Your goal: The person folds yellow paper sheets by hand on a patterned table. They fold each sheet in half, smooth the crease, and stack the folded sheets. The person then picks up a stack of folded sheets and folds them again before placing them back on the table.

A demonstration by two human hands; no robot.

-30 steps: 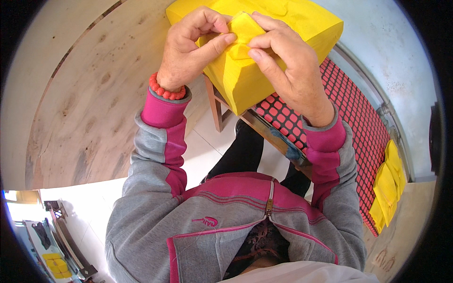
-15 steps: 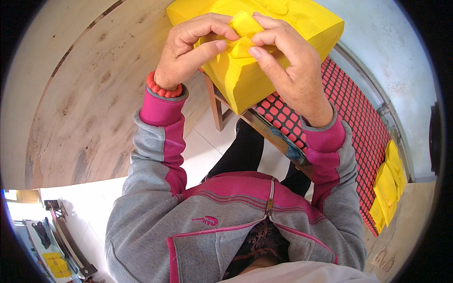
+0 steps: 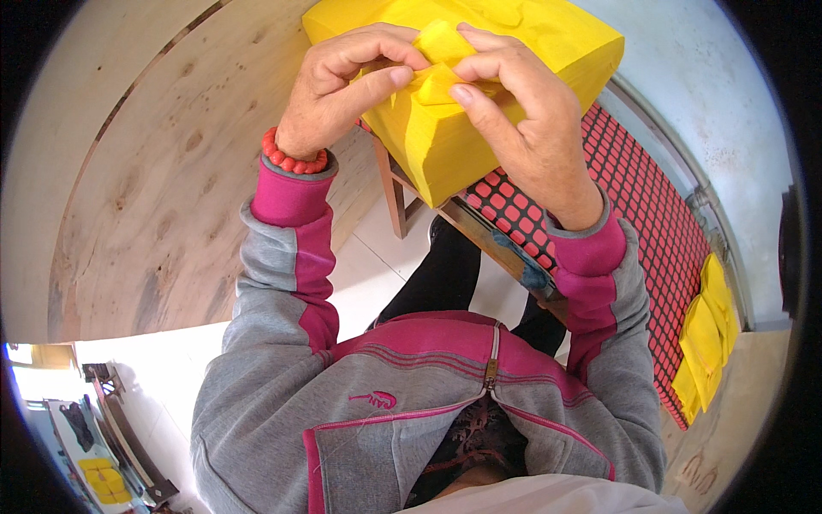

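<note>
Both hands hold a folded piece of yellow paper (image 3: 437,84) above a thick yellow stack (image 3: 449,154), which looks like paper sheets. My left hand (image 3: 334,86), with a red bead bracelet (image 3: 294,156) at the wrist, pinches the paper's left side between thumb and forefinger. On the right side, my right hand (image 3: 535,116) grips it with thumb and fingers. A raised flap (image 3: 445,41) stands up between the hands. The fingers partly cover the folds.
Under the stack runs a bench with a red-and-black patterned cover (image 3: 642,184). More folded yellow pieces (image 3: 707,330) lie at its right end. A large wooden board (image 3: 163,197) fills the left side. Along the pale wall (image 3: 711,103) runs a pipe (image 3: 676,158).
My left hand has shifted very slightly left along with its wrist. Both hands keep their hold on the folded paper.
</note>
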